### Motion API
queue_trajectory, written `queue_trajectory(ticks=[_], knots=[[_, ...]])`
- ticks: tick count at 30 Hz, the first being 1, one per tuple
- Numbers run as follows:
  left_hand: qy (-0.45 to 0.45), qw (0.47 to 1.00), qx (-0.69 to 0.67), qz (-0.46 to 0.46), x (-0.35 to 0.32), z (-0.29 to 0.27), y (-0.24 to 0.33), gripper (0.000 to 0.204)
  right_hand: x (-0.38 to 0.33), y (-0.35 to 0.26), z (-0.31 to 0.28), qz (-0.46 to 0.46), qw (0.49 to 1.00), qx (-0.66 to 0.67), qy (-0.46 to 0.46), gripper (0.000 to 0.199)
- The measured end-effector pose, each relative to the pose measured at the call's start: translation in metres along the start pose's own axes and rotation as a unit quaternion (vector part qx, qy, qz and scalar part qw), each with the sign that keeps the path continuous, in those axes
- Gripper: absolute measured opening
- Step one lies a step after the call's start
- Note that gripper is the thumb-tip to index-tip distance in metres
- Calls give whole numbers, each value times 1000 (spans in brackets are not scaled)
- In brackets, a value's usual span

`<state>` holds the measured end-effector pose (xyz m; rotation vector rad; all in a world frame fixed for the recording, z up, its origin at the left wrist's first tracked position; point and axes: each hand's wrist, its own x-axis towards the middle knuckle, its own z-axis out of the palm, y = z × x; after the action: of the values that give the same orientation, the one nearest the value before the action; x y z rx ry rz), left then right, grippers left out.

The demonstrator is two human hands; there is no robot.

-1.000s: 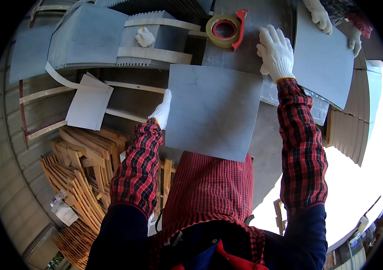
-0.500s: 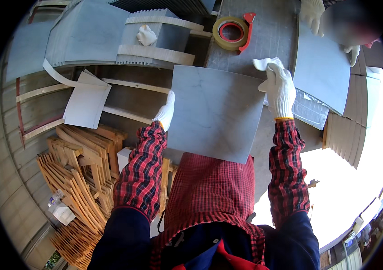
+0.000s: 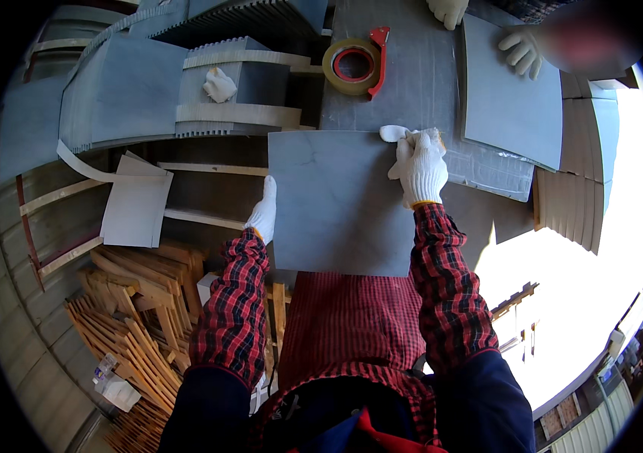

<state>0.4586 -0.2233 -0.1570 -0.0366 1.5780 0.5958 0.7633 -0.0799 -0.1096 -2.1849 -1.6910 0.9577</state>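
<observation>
A grey stone-look tile (image 3: pixel 336 219), faintly veined, lies in front of me with its near edge against my checked apron. At its left edge my gloved left hand (image 3: pixel 262 211) grips the side; the fingers under it are hidden. Over the far right corner is my gloved right hand (image 3: pixel 420 167), its fingers closed round a folded white cloth (image 3: pixel 392 134). Part of the cloth sticks out to the left of the fingers. Beyond the tile, a tape dispenser (image 3: pixel 379 64) with a red handle and a wide roll lies on the grey work surface (image 3: pixel 412 98).
Across to the right, a co-worker's gloved hand (image 3: pixel 521 53) rests on another grey tile (image 3: pixel 514 98). Strapped tile stacks (image 3: pixel 136 87) stand at the far left, one bearing a white wad (image 3: pixel 219 84). Wooden slats (image 3: pixel 125 317) are piled at the lower left, below white sheets (image 3: pixel 136 200).
My right hand has moved from beside the tile's right edge to over its far corner. The tile has turned slightly. A co-worker's hand now lies on the other tile.
</observation>
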Motion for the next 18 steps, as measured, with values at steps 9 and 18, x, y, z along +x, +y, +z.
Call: queue_trajectory(ticks=[9, 18], knots=[[-3, 999, -21, -24, -9, 3, 5, 99, -26, -40, 41, -163, 982, -91, -11, 26], [-16, 999, 22, -22, -2, -2, 6, 97, 19, 42, -5, 0, 994, -76, 82, 33]])
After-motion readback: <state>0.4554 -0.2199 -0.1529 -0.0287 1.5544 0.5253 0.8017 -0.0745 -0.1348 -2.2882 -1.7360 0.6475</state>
